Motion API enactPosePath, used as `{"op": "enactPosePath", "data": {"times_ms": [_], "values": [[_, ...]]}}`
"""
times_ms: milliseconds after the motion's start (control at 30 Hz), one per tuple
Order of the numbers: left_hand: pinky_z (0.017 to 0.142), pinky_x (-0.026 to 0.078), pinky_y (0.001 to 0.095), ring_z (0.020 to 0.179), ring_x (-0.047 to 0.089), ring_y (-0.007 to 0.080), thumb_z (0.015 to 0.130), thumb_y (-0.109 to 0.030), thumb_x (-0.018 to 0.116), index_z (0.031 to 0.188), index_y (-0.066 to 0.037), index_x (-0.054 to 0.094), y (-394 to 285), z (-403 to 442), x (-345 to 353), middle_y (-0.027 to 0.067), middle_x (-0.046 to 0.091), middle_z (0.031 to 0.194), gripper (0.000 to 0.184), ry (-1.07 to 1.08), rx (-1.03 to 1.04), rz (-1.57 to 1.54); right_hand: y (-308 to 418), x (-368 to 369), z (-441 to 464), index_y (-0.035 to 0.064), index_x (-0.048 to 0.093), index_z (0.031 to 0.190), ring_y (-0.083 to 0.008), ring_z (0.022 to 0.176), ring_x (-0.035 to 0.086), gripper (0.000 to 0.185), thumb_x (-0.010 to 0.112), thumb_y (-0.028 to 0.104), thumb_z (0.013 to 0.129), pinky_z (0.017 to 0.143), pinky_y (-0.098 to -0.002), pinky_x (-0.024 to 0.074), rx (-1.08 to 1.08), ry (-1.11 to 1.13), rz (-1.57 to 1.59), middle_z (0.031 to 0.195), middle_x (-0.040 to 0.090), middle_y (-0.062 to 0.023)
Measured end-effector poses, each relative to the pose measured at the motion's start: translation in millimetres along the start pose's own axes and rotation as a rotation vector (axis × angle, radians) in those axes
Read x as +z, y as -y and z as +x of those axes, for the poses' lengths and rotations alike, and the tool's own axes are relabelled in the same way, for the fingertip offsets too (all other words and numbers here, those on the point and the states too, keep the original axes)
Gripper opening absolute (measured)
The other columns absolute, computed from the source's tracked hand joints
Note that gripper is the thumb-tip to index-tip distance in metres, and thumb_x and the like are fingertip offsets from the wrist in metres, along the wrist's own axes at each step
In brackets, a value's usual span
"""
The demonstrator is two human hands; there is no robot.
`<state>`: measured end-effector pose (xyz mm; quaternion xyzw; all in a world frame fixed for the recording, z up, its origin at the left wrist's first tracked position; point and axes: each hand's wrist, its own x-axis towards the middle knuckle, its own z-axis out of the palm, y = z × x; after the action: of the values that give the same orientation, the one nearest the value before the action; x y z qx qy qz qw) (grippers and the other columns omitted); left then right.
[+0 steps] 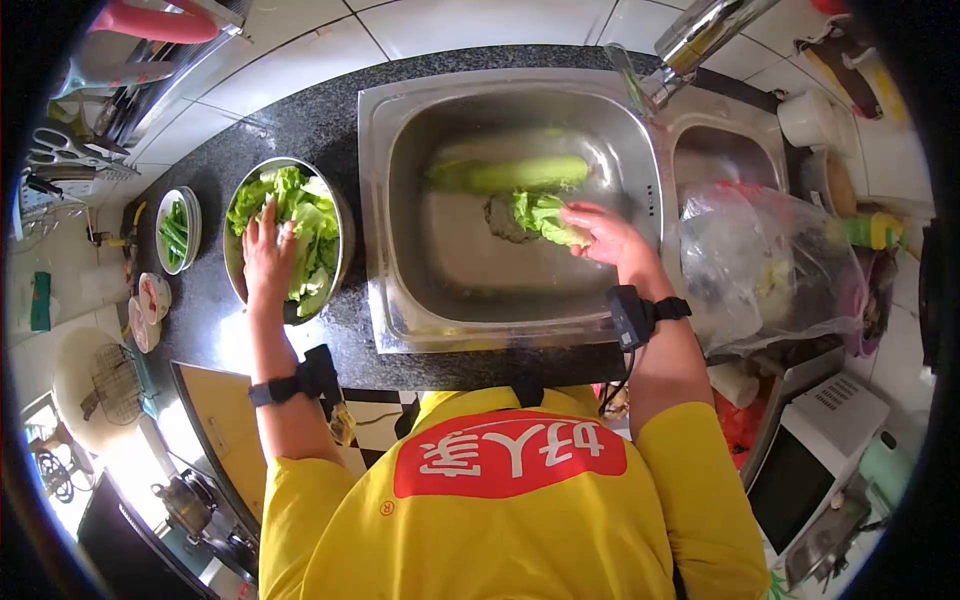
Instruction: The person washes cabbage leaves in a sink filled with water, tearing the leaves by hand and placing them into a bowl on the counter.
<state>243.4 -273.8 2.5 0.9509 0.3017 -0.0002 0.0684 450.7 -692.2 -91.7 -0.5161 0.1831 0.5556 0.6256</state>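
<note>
My left hand [268, 255] rests on torn lettuce leaves [315, 230] heaped in a round metal bowl [347, 240], its fingers stretched out over them. Over the sink [440, 285], my right hand [605, 236] is closed on the end of a lettuce leaf [545, 216]. Behind that leaf a long pale green vegetable [530, 174] lies across the sink; its exact kind is unclear. The drain [505, 220] is partly covered by the leaf.
A chrome faucet [700, 45] reaches in above the sink's back right corner. Right of it are a small second basin [725, 158] and a clear plastic bag [765, 270]. A stack of plates [190, 210] holding green peppers [174, 232] stands left of the bowl.
</note>
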Motion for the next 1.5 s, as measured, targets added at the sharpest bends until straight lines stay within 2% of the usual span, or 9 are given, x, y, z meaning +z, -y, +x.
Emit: {"op": "enactPosePath", "data": {"times_ms": [200, 300, 433, 533, 667, 833, 1067, 1200, 1500], "values": [[0.098, 0.018, 0.0531, 0.127, 0.019, 0.0347, 0.082, -0.059, 0.030, 0.136, -0.026, 0.017, 9, 6, -19, 0.0192, 0.021, 0.136, 0.064, 0.182, -0.017, -0.271, -24, -6, 30, 0.0053, 0.049, 0.101, -0.0208, 0.077, 0.053, 0.041, 0.065, 0.032, 0.075, 0.064, -0.0340, 0.0450, -0.054, -0.317, -0.606, 0.092, 0.056, -0.0074], [0.090, 0.007, 0.0683, 0.129, 0.014, 0.0337, 0.072, -0.073, 0.029, 0.135, -0.032, 0.016, -18, -11, -57, 0.0145, 0.011, 0.141, 0.076, 0.035, -0.078, -0.191, -39, -11, 52, 0.0038, 0.047, 0.101, -0.0269, 0.086, 0.053, 0.043, 0.067, 0.026, 0.071, 0.073, -0.0384, 0.0420, -0.305, -0.426, -1.452, 0.096, 0.055, -0.0151], [0.093, 0.011, 0.0643, 0.128, 0.016, 0.0340, 0.071, -0.072, 0.036, 0.133, -0.030, 0.024, -54, -25, -86, 0.0151, 0.015, 0.139, 0.076, -0.112, -0.007, -0.010, -15, -1, 32, 0.0047, 0.052, 0.096, -0.0265, 0.083, 0.056, 0.036, 0.069, 0.022, 0.070, 0.068, -0.0354, 0.0455, -0.349, -0.357, -1.090, 0.090, 0.058, -0.0139], [0.093, 0.034, 0.0397, 0.116, 0.036, 0.0331, 0.061, -0.034, 0.074, 0.123, -0.010, 0.041, -120, -36, -93, 0.0148, 0.036, 0.127, 0.074, -0.355, 0.414, -0.223, 21, 31, -17, 0.0061, 0.053, 0.092, -0.0173, 0.075, 0.056, 0.032, 0.069, 0.022, 0.070, 0.055, -0.0297, 0.0458, -0.206, -0.232, -0.740, 0.083, 0.058, -0.0084], [0.089, 0.038, 0.0380, 0.106, 0.045, 0.0335, 0.058, -0.021, 0.076, 0.122, -0.004, 0.040, -214, -42, -38, 0.0165, 0.049, 0.112, 0.075, 0.126, 0.703, -0.570, 27, 49, -35, 0.0081, 0.054, 0.090, -0.0124, 0.063, 0.053, 0.026, 0.066, 0.022, 0.072, 0.045, -0.0245, 0.0431, -0.223, -0.138, -0.542, 0.078, 0.056, -0.0046], [0.090, 0.038, 0.0371, 0.107, 0.047, 0.0339, 0.063, -0.024, 0.074, 0.129, -0.006, 0.027, -266, -46, 76, 0.0200, 0.048, 0.116, 0.083, 0.449, 0.561, -0.684, 8, 53, -21, 0.0059, 0.054, 0.089, -0.0087, 0.057, 0.050, 0.028, 0.064, 0.028, 0.076, 0.044, -0.0210, 0.0413, -0.403, -0.033, -0.334, 0.072, 0.054, -0.0017], [0.079, 0.043, 0.0287, 0.087, 0.054, 0.0122, 0.083, -0.016, 0.058, 0.112, -0.004, 0.048, -260, -37, 106, 0.0041, 0.057, 0.096, 0.033, 0.666, 0.073, -1.520, -3, 39, -18, 0.0053, 0.042, 0.114, -0.0127, 0.076, 0.050, 0.055, 0.068, 0.031, 0.073, 0.066, -0.0243, 0.0433, -0.649, -0.107, -0.174, 0.085, 0.052, -0.0052], [0.075, 0.043, 0.0285, 0.085, 0.053, 0.0131, 0.085, -0.028, 0.054, 0.103, -0.005, 0.053, -262, -33, 112, 0.0035, 0.057, 0.093, 0.029, 0.765, -0.192, -1.746, -10, 49, -13, 0.0053, 0.031, 0.125, -0.0173, 0.100, 0.046, 0.068, 0.070, 0.018, 0.071, 0.083, -0.0308, 0.0395, -0.490, 0.058, -0.455, 0.104, 0.049, -0.0095], [0.074, 0.043, 0.0288, 0.083, 0.052, 0.0133, 0.084, -0.025, 0.056, 0.101, -0.004, 0.052, -256, -33, 111, 0.0029, 0.056, 0.092, 0.027, 0.816, -0.197, -1.664, -19, 54, 10, -0.0003, 0.048, 0.112, -0.0166, 0.092, 0.050, 0.052, 0.069, 0.023, 0.071, 0.079, -0.0288, 0.0410, -0.211, 0.251, -0.355, 0.104, 0.054, -0.0085]]}}
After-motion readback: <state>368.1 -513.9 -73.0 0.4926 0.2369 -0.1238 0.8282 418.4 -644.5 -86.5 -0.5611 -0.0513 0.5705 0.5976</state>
